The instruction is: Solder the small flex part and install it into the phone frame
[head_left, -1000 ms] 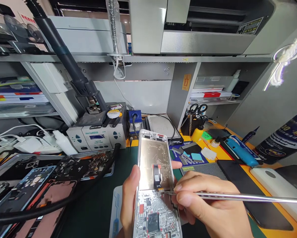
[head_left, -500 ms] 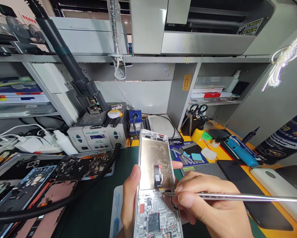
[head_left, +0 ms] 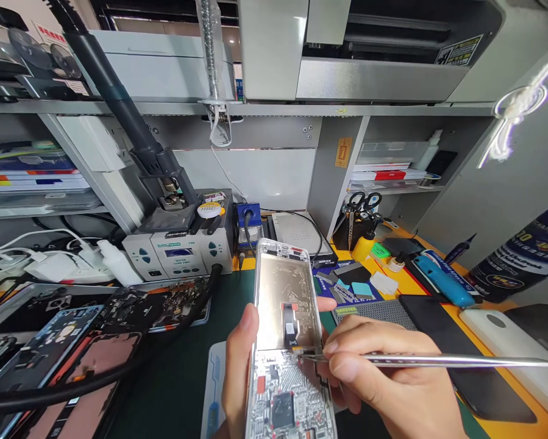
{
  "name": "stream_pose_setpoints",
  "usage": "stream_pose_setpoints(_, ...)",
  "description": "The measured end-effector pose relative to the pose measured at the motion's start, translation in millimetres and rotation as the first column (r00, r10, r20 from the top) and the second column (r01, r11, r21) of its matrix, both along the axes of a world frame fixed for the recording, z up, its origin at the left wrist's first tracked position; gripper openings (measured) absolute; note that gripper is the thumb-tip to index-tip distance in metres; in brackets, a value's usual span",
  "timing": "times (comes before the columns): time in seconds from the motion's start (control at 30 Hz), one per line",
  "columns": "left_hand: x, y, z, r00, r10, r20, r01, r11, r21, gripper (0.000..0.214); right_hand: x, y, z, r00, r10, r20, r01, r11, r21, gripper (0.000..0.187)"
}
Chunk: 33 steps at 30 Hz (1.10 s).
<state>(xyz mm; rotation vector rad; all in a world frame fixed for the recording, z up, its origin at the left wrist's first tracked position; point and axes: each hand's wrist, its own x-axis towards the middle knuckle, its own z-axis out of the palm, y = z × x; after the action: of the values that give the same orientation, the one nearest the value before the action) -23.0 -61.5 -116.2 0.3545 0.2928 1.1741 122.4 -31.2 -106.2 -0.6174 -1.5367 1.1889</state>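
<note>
An opened phone (head_left: 289, 286) stands tilted in my left hand (head_left: 238, 366), thumb along its left edge and fingertips showing past the right edge. Its upper part is a bare gold-coloured plate with a short black flex cable (head_left: 291, 323). A bright circuit board with a dark square chip (head_left: 283, 410) fills the lower part. Slim silver tweezers (head_left: 456, 361) lie pinched in my right hand (head_left: 392, 378). Their tip meets the phone near the top of the board, just below the flex cable; whether it grips anything there is too small to tell.
Opened phone parts (head_left: 91, 378) and a thick black hose (head_left: 131, 372) lie on the left. Behind stands a grey hot-air station (head_left: 177, 253). To the right are a dark phone-sized panel (head_left: 484, 384), a perforated mat (head_left: 383, 314), a blue tool (head_left: 442, 280) and a large can (head_left: 523, 256).
Almost nothing differs. The whole view has shifted very slightly; the tweezers' tip stays at the same spot on the phone, and both hands keep their hold.
</note>
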Motion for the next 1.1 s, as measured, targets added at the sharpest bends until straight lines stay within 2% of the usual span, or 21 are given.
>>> stream_pose_setpoints(0.33,0.0,0.1,0.1,0.999,-0.020,0.033,0.021,1.000,-0.021,0.082,-0.6,-0.5,1.6,0.999,-0.016,0.044,0.015,0.999,0.033,0.013)
stream_pose_setpoints(0.57,1.2,-1.2,0.9,0.999,0.006,0.038,-0.005,1.000,-0.011,0.079,-0.6,-0.3,1.9,1.000,-0.017,0.012,0.017,1.000,-0.003,0.013)
stream_pose_setpoints(0.7,-2.5,-1.1,-2.9,1.000,0.020,-0.014,-0.020,1.000,-0.001,0.079,-0.6,0.6,1.9,1.000,-0.020,0.020,0.020,1.000,0.005,0.014)
stream_pose_setpoints(0.87,-6.2,-1.3,-9.0,0.984,0.119,-0.132,-0.118,0.993,0.013,0.078,0.2,-1.1,-1.1,1.000,-0.016,0.007,0.016,1.000,0.023,0.012)
stream_pose_setpoints(1.1,-1.6,-0.1,-16.3,0.992,0.095,-0.078,-0.093,0.995,0.018,0.086,0.4,-1.2,-1.6,1.000,-0.025,0.009,0.025,0.999,0.025,0.011)
